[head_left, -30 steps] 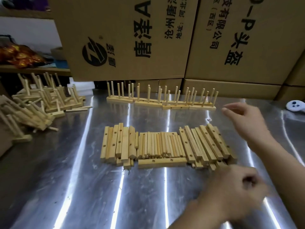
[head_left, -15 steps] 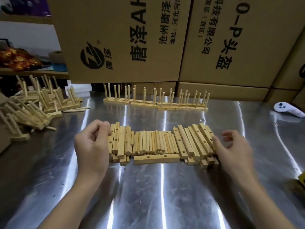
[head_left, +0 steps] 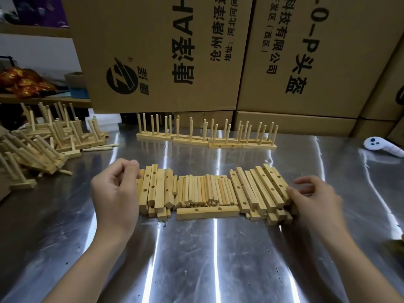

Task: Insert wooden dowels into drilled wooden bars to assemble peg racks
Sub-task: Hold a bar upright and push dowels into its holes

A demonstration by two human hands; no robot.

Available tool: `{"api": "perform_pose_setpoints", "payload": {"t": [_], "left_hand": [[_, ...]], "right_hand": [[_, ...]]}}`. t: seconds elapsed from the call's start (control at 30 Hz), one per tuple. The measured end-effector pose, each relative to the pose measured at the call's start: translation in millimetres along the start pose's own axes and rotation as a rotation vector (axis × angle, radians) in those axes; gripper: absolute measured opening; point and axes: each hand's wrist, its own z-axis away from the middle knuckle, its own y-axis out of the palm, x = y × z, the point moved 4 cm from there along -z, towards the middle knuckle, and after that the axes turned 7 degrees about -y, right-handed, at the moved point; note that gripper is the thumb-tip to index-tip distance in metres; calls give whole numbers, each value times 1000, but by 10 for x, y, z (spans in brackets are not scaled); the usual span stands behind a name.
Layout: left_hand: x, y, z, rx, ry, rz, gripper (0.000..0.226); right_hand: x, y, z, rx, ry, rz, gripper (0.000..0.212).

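Hands now bracket my stock: left hand (head_left: 115,194) half-curled, holding nothing visible, beside the drilled bars (head_left: 153,189); right hand (head_left: 312,201) fingers touching the right-end bars (head_left: 262,189), grasp unclear — picking comes next.

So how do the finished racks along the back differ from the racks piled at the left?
The back racks stand upright in a neat row, pegs pointing up; the left pile is jumbled, many racks tipped with pegs slanting. The back row sits before the cardboard boxes. Both look like the same pale wood, pegs fitted.
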Motion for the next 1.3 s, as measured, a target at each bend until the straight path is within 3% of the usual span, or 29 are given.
{"api": "perform_pose_setpoints", "payload": {"t": [0.17, 0.47, 0.6, 0.73, 0.83, 0.87, 0.93, 1.0, 1.1, 1.2, 1.3], "left_hand": [[-57, 92, 109, 77, 46, -64, 37], [-181, 194, 304, 185, 219, -227, 40], [-152, 221, 301, 217, 213, -217, 39], [-69, 360, 350, 328, 81, -159, 37], [-20, 495, 483, 456, -54, -85, 24], [-29, 529, 525, 490, -102, -49, 18], [-50, 569, 578, 526, -223, 71, 29], [-54, 573, 578, 521, -329, 177, 38], [-41, 525, 523, 484, -376, 214, 27], [-30, 492, 463, 514, -366, 216, 20], [-50, 507, 458, 596, -372, 293, 31]], "right_hand": [[-37, 0, -13, 80, 42, -15, 21], [-60, -62, -27, -80, 120, -178, 15], [211, -228, 32, -204, 6, -275, 15], [738, -83, 308, -1, -134, -662, 13], [959, 178, 545, 178, -189, -741, 15], [989, 257, 614, 218, -213, -738, 15], [1027, 379, 725, 273, -305, -657, 15], [1039, 433, 794, 281, -502, -410, 19], [1055, 478, 857, 280, -781, -54, 23], [1054, 474, 836, 272, -817, -19, 26], [1006, 458, 780, 272, -740, -15, 33]]}}
